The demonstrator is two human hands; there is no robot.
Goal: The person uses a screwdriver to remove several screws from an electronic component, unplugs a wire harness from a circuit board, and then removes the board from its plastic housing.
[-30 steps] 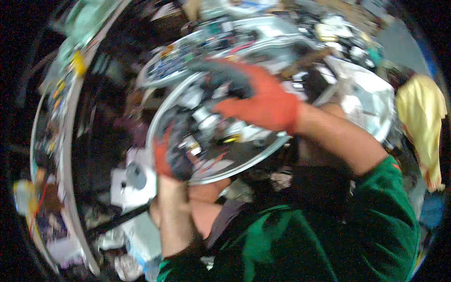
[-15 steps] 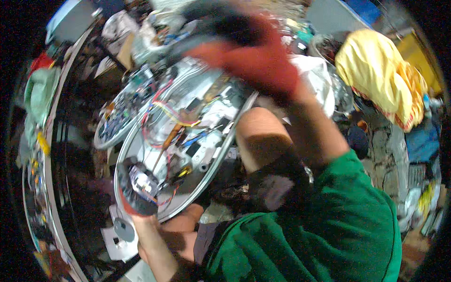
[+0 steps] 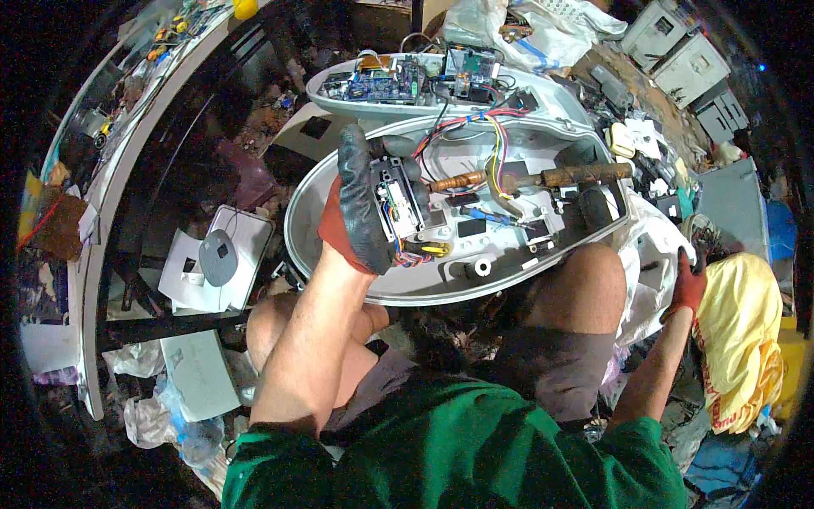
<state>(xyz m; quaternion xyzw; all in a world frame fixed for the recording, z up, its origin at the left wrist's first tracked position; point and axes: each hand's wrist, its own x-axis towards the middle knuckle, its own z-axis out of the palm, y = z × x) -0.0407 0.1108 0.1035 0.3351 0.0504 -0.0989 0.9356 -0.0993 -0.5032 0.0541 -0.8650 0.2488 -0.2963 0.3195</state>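
My left hand (image 3: 360, 204), in a black and red glove, is closed around a small black and silver electronic module (image 3: 397, 199) with coloured wires hanging below it. It is above the left part of a large oval grey plastic casing (image 3: 322, 276). Inside the casing lie a brown-handled tool (image 3: 458, 181), a thicker rusty tool (image 3: 585, 174), a blue tool (image 3: 494, 217) and a bundle of coloured wires (image 3: 496, 140). Off to the right, my right hand (image 3: 687, 288), gloved alike, is closed at the edge of a white sack (image 3: 649, 254); its fingers are partly hidden.
Behind the casing, a second grey shell (image 3: 543, 95) carries circuit boards (image 3: 386, 81). A yellow sack (image 3: 742, 339) stands beside my right hand. To the left are a white panel with a grey disc (image 3: 219, 257) and a long curved table edge (image 3: 102, 195). Electronic scrap (image 3: 640, 157) lies at right.
My view has turned. My right hand, blurred over the casing's far side before, is now at the white sack on the right. My left hand keeps the module, now lifted into plainer view.
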